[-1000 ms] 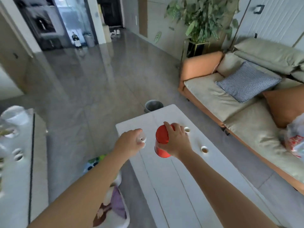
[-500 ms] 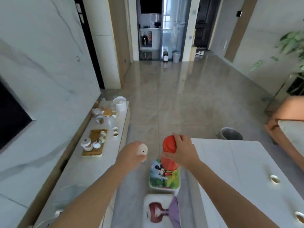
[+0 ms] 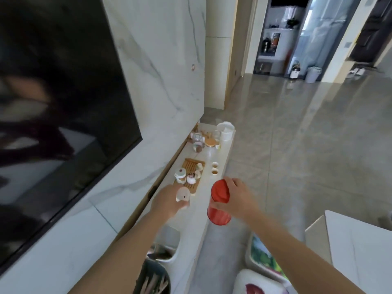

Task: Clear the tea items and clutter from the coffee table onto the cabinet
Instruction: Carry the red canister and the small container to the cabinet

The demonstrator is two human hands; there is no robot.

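Far left: a dark glossy screen set in a white marble-veined wall.

Left hand: grip closed around a small white, rounded ceramic piece with one dark dot on its side. The piece sits at the fingertips, on the hand's right edge, held above the near part of the counter; which way it points cannot be made out. It lies just near of the wooden tea tray.

Counter: long, narrow, pale and glossy, running along the wall from near to far. On it, a slatted tray of light wood carrying white lidded tea vessels; right of the tray, two small white cups in a near-far line. At the far end, a cluster of glassware and a white cylindrical container, blurred.

Right hand: grip clamped on a red translucent plastic bottle, fingers over the opaque red cap and upper body. Long axis roughly upright, cap end tilted toward the far side, base nearest the camera. The bottle hangs over the counter's right edge, just right of the white piece and not touching it.

Near right: a corner of the white coffee table and cartoon-printed stools on the grey polished floor.
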